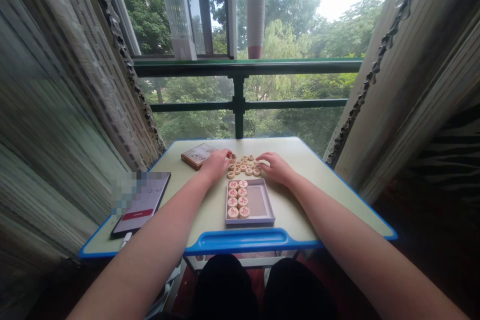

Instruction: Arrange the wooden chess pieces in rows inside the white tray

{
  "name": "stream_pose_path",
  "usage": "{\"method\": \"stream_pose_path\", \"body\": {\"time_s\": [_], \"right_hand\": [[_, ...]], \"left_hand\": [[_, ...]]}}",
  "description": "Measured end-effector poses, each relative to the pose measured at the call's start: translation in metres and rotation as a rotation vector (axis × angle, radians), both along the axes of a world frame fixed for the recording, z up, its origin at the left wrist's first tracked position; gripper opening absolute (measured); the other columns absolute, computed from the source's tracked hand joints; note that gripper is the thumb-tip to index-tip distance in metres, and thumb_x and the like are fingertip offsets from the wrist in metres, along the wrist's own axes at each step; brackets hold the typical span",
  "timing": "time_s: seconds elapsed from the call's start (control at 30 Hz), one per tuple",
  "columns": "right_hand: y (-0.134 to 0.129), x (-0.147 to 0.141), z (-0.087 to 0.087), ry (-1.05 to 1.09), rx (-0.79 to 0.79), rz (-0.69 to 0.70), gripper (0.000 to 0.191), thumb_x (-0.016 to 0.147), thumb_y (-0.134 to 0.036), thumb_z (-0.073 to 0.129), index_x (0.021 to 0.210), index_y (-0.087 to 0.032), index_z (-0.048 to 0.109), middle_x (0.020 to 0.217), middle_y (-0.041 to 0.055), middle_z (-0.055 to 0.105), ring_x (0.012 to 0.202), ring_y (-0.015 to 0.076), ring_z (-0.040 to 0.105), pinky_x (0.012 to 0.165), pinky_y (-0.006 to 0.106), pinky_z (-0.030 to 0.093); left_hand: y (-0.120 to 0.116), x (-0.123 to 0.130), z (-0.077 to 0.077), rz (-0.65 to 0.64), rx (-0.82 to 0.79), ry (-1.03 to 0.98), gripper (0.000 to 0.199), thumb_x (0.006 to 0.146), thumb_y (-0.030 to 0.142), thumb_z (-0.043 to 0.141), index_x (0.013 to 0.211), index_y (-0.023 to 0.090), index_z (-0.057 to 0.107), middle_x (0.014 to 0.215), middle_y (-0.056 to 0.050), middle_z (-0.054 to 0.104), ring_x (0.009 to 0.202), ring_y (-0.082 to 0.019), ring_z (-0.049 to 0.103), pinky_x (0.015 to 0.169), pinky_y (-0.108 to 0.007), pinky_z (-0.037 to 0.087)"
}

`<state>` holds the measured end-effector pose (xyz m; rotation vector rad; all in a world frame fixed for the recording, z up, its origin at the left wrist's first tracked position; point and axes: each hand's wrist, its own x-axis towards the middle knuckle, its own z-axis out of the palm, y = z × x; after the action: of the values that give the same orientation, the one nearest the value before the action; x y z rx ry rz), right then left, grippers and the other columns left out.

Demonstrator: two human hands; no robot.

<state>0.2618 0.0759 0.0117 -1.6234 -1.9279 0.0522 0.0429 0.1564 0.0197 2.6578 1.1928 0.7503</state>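
The inner fingers of the left grip (217, 162) are hard to make out, and its hand hides the near right corner of the patterned box (195, 155). One piece (233, 157) stands right at its fingertips; whether they are clamped on it cannot be told. The right grip (276, 166) has thumb and fingers apart, tips just beside the loose pieces (243, 166), which lie grouped between the two grips on the surface (318, 205). Their characters are too small to read. Nearer the body than both grips sits the tray (258, 221), eight red-marked pieces (233, 202) filling its left part in two columns. Left of the left grip and nearer the body lies a phone (137, 215), its upper part blurred by pixelation; a white object (126, 238) below it is partly covered by the left forearm.
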Motion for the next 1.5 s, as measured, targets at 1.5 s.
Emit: {"method": "stream_pose_path", "body": {"time_s": [1.5], "right_hand": [[-0.044, -0.023, 0.044, -0.151, -0.332, 0.140, 0.017, 0.063, -0.030, 0.067, 0.078, -0.021, 0.067, 0.077, 0.0014, 0.062, 0.067, 0.0148, 0.052, 0.054, 0.023, 0.035]], "left_hand": [[-0.019, 0.010, 0.000, -0.255, -0.195, -0.183, 0.024, 0.071, 0.018, 0.051, 0.084, 0.018, 0.071, 0.087, -0.003, 0.071, 0.080, -0.016, 0.064, 0.076, -0.027, 0.050]]}}
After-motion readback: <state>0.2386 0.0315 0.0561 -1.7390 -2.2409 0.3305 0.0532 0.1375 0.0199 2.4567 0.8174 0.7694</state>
